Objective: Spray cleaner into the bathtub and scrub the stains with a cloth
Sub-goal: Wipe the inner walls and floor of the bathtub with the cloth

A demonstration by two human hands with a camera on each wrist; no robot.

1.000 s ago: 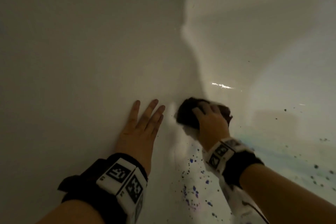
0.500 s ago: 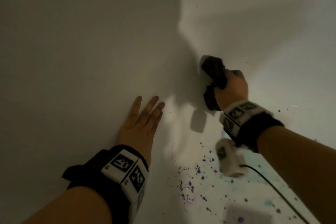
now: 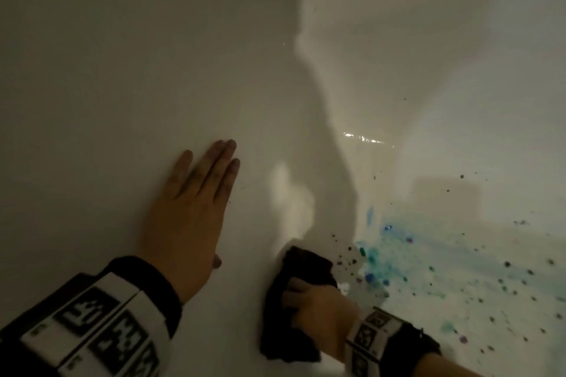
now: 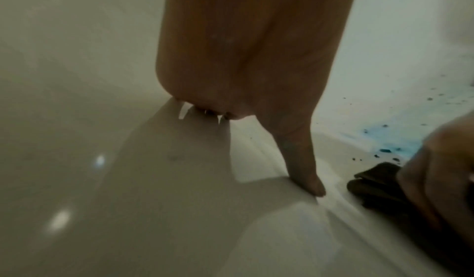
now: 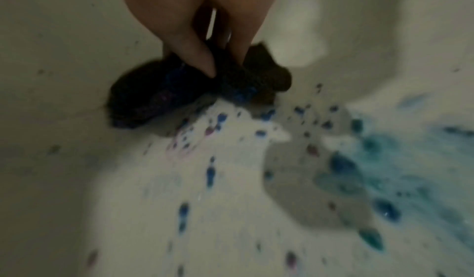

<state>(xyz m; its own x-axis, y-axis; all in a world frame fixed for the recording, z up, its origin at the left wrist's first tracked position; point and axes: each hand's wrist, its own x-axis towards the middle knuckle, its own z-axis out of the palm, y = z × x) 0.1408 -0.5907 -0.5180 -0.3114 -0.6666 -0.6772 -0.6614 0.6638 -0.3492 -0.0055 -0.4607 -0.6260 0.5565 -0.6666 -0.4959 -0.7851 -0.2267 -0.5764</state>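
I am inside a white bathtub [image 3: 122,70]. My right hand [image 3: 315,312] grips a dark crumpled cloth [image 3: 294,272] and presses it against the tub surface at the lower middle of the head view. In the right wrist view my fingers [image 5: 197,58] curl into the cloth [image 5: 159,97], which touches the near edge of the stains. Blue, teal and purple stains [image 3: 428,269] spatter the tub floor to the right of the cloth; they also show as stains [image 5: 372,159]. My left hand [image 3: 196,193] lies flat on the tub wall, fingers straight, thumb [image 4: 305,170] touching the surface.
The tub's curved corner [image 3: 321,86] rises beyond the cloth, with a wet glint [image 3: 364,138] on it. Small dark specks [image 3: 459,177] dot the right wall. The left wall around my left hand is plain white.
My right hand, raised near the corner half a second ago, has come down and toward me with the cloth, now pressed by the stains. The left hand stays flat on the wall.
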